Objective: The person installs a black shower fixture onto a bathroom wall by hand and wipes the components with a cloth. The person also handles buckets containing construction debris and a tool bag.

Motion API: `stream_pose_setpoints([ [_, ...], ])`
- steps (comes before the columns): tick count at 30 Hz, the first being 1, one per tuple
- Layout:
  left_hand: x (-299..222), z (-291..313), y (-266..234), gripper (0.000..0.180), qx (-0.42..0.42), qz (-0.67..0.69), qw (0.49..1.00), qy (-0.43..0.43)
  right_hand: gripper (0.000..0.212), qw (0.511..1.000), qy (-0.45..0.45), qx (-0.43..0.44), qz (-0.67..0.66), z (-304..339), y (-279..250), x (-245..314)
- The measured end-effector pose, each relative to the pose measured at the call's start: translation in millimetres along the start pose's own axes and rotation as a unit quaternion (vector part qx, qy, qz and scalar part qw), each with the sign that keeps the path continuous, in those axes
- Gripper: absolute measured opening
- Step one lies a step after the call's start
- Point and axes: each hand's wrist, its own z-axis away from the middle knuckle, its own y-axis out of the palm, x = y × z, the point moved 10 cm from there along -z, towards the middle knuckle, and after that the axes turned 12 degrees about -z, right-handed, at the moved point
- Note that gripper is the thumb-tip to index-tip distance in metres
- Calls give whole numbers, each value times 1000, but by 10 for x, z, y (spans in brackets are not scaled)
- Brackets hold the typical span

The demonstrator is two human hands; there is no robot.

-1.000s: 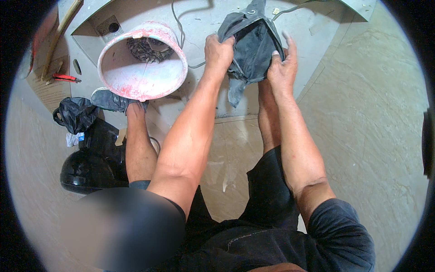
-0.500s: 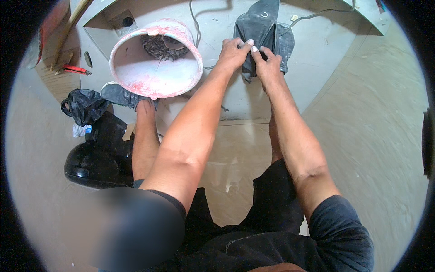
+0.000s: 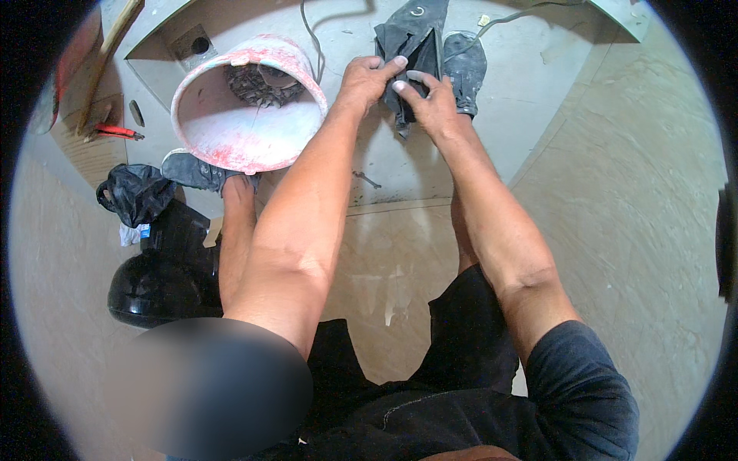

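Note:
A dark grey, limp bag (image 3: 411,34) hangs between my hands at the top middle, its mouth spread into a dark gap. A pale ring-like mark shows on its upper part. My left hand (image 3: 366,83) pinches the near left edge between thumb and fingers. On the other side of the gap, my right hand (image 3: 433,107) is closed on the right edge, with its thumb toward the opening. What lies inside the bag is too dark to make out. Just right of the bag is my right shoe (image 3: 466,69), dark and speckled.
A white bucket (image 3: 250,146) smeared with pink leans toward me on the left, crumpled dark material (image 3: 257,86) inside. Beside it are a red-handled cutter (image 3: 119,132), a wooden handle (image 3: 108,65), a black plastic bag (image 3: 138,192) and a glossy black object (image 3: 157,284). A grey cable (image 3: 503,17) crosses the board.
The whole view has shifted slightly. Both hands have carried the bag a little left of my right shoe, which now shows more. The bag's mouth gapes wider.

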Motion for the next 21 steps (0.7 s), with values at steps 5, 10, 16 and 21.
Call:
stream_pose_setpoints([
  [5, -140, 78, 101, 40, 62, 50, 997, -3, 32, 992, -85, -39, 82, -104, -127, -144],
  [10, -439, 189, -512, 32, -195, -165, 954, 157, 26, 986, -57, -124, 100, -99, -365, 28],
  [16, -368, 88, -577, 48, -178, -65, 981, 33, 26, 996, -15, -70, 57, -179, -380, 85],
  [21, -654, 223, -387, 101, -119, -9, 990, 77, 64, 992, -86, -56, 70, 80, -413, 372],
])
